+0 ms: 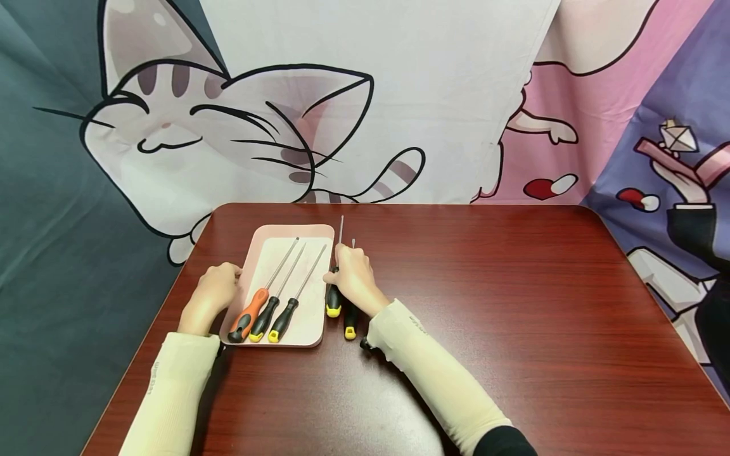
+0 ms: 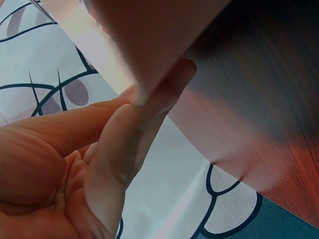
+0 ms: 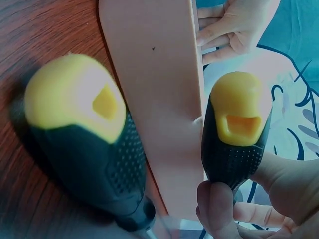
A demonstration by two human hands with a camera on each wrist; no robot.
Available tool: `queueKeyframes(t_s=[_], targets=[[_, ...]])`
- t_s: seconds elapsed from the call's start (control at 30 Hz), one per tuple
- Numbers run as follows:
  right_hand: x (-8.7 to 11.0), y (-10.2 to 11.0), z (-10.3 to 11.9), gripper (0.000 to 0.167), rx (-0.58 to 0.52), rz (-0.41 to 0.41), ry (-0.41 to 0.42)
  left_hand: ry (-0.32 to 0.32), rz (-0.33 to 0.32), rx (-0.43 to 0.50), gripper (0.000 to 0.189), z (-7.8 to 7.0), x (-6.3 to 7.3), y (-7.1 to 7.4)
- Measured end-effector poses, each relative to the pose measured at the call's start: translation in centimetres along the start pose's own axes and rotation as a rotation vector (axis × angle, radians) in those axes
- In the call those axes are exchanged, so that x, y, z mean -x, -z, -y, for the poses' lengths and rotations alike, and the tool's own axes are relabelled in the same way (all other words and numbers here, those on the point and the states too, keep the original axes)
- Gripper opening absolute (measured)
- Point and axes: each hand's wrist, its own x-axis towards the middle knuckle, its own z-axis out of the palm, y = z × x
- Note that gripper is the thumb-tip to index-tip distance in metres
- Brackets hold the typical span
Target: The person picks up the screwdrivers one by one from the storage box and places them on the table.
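My left hand [image 1: 212, 294] pinches the left rim of a pink tray [image 1: 324, 339] with a white bottom; thumb and finger meet at its wall in the left wrist view. In the tray lie an orange-and-black screwdriver [image 1: 249, 315] and two black-and-yellow screwdrivers [image 1: 265, 318], [image 1: 284, 320], shafts pointing away. Just right of the tray, my right hand [image 1: 356, 272] grips a black-and-yellow screwdriver [image 3: 237, 114] between thumb and fingers near the shaft end of its handle. Beside it another black-and-yellow screwdriver [image 3: 84, 109] lies on the table, partly under my hand in the head view.
The dark red wooden table [image 1: 513, 304] stretches far to the right of the tray. Behind its far edge hangs a cloth [image 1: 445, 95] printed with a cartoon cat. A dark object [image 1: 713, 316] shows at the right edge of the view.
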Motion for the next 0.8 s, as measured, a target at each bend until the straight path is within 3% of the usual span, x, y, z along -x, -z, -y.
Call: queueKeyframes(t_s=[0.8], targets=[[0.5, 0.6, -2.5, 0.038, 0.005, -0.015, -0.03, 0.021, 0.026, -0.003, 0.032, -0.1, -0.2, 0.0]])
